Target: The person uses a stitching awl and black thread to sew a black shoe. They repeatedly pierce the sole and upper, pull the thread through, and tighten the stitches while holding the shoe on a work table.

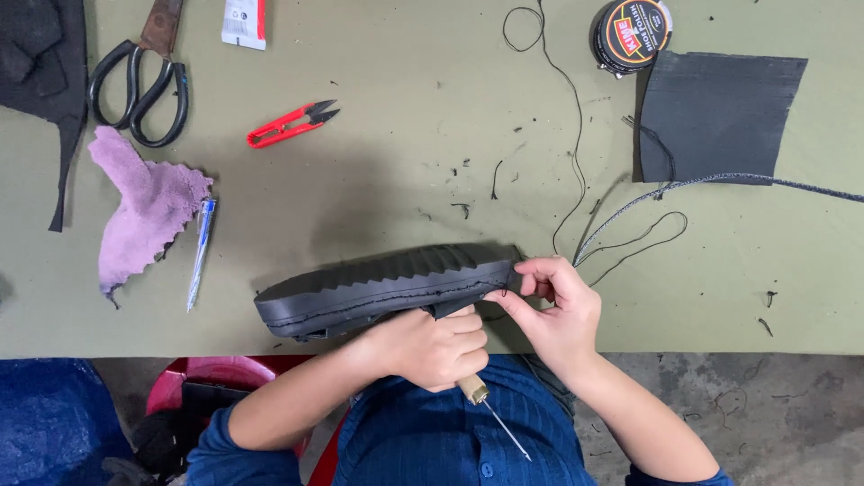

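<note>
1. Right at the near edge of the olive-green table (pixel 405 162), I see a black sandal (pixel 378 288) lying on its side, ridged sole turned away from me, toe end to the left.
2. My left hand (pixel 436 346) sits under the sandal's middle, fingers curled tight into a fist around the wooden handle of an awl (pixel 490 409); its thin metal point angles down toward my blue shirt.
3. My right hand (pixel 553 310) is at the heel end, wrist bent inward, thumb and forefinger pressed together, pinching a dark thread (pixel 576 126) against the sole's edge.
4. That thread trails up across the table toward a round tin (pixel 630 34) and a dark square of material (pixel 715 117).
5. Farther left lie red snips (pixel 288 126), black scissors (pixel 144 85), a purple rag (pixel 144 207) and a pen (pixel 200 252).
</note>
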